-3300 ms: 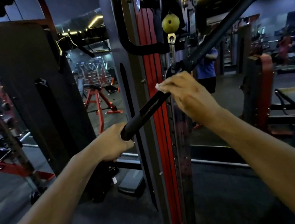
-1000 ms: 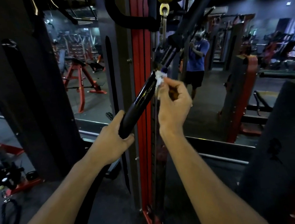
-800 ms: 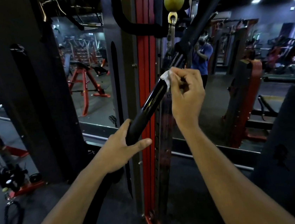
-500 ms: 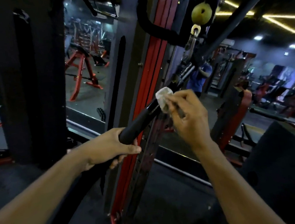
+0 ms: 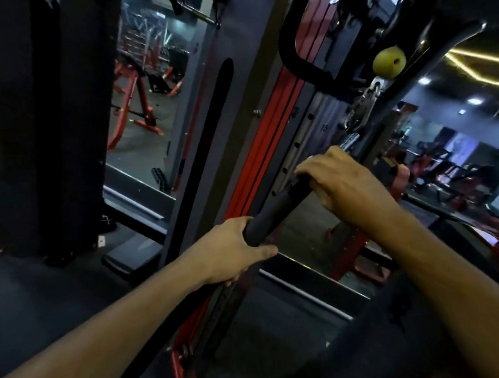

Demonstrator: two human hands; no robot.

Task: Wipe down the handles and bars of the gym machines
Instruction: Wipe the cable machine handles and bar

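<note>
Under right hand (image 5: 344, 187), perhaps cloth.

We see red bench frame (image 5: 136, 108) on floor beyond black pillar (image 5: 38, 119). We see yellow ball (image 5: 389, 62) above metal clip (image 5: 360, 111). We note yellow ceiling light strips (image 5: 483, 66) at right, mirror reflecting dim gym.

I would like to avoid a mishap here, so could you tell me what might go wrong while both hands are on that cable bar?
The bar hangs from a clip under the yellow stopper, so it may swing if the left hand lets go. The right hand works close to the steel upright, and knuckles could knock it.
</note>
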